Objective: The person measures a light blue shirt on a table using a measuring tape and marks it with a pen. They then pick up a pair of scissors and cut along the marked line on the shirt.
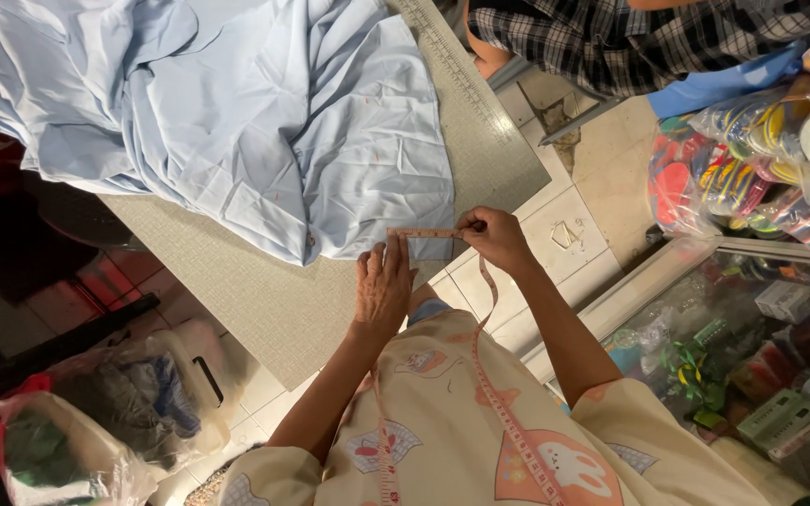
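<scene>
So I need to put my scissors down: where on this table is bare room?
The grey tabletop is bare in front of the light blue cloth, left of the left hand. A bare strip also runs between the cloth and the ruler. It is crowded where both hands stretch the tape measure at the cloth's corner.

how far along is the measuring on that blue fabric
Done: the light blue fabric lies spread on the grey table. In hand: left hand and right hand stretch a measuring tape across its corner. Left: no marks or cuts show at that corner.
</scene>
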